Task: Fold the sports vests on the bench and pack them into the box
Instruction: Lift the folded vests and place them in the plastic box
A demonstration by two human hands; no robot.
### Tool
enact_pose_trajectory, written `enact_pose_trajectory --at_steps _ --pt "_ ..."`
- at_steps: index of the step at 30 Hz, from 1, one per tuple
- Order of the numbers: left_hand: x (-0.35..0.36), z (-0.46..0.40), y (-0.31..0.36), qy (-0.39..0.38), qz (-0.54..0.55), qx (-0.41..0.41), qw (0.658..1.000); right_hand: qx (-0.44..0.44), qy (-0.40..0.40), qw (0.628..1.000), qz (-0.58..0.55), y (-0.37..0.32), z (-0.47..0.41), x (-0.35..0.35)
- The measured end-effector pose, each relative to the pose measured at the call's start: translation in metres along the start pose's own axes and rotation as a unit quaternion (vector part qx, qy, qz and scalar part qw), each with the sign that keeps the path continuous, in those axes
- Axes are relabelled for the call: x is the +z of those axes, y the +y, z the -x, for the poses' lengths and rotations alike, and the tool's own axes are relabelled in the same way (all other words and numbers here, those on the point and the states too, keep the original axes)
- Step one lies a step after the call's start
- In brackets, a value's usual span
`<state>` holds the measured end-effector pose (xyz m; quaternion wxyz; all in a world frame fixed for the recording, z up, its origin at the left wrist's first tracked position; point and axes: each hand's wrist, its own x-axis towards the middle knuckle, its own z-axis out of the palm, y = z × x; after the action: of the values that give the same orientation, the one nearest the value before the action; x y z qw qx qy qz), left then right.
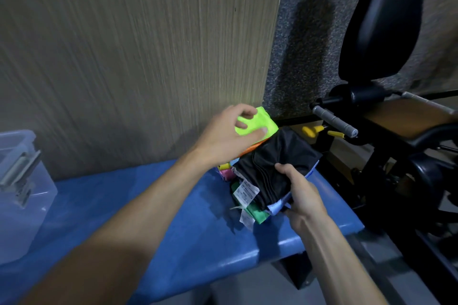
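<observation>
Progress judged early-to-mid: nothing visibly packed yet.

Box [17, 195]: one, translucent plastic with a grey latch, sat at far left end of the blue tabletop [158, 210], well apart from the vest pile. Contents not readable through the wall; looked empty, uncertain.

Left hand [223, 136]: just left of and above the pile, grip clamped on one folded neon-green vest [250, 124], thumb and fingers curled round it, lifted off the pile. Guessed next for the box.

Vest pile [267, 176]: one stack at right end of the tabletop. Counted by colour: black on top, orange edge under the green one, pale blue and green below, pink/yellow bits at the left side. Roughly five or six layers; exact count not possible, edges overlapped. White care labels [246, 193] stuck out at the pile's left front, three or so.

Right hand [301, 195]: at the pile's front right corner, grip pinched on the black and pale-blue layers.

Right of the pile: one black gym machine [386, 32].

Left: carry stack over, pack.
</observation>
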<state>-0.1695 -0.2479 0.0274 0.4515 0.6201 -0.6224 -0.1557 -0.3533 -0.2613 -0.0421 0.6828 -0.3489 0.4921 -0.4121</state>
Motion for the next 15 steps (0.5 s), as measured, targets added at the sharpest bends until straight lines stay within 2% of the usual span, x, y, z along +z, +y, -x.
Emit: enact_pose_trajectory --at_steps 3,6,9,11,15 --pt "-0.004 0.032 0.016 -0.158 -0.025 -0.096 0.982 -0.041 -0.056 0.997 0.038 -0.004 0.031 0.009" --pt "-0.022 0.063 0.024 -0.194 0.114 -0.154 0.962 -0.049 -0.136 0.987 0.068 -0.002 0.062 0.022" --pt "-0.056 0.1 0.021 -0.202 0.217 -0.239 0.925 -0.051 -0.212 0.973 0.08 0.003 0.089 0.037" --pt "-0.074 0.125 0.012 -0.189 0.258 -0.271 0.908 -0.053 -0.258 0.961 0.081 0.009 0.105 0.048" --pt "-0.104 0.174 -0.001 -0.039 0.306 -0.31 0.899 -0.032 -0.335 0.94 0.056 0.028 0.137 0.08"
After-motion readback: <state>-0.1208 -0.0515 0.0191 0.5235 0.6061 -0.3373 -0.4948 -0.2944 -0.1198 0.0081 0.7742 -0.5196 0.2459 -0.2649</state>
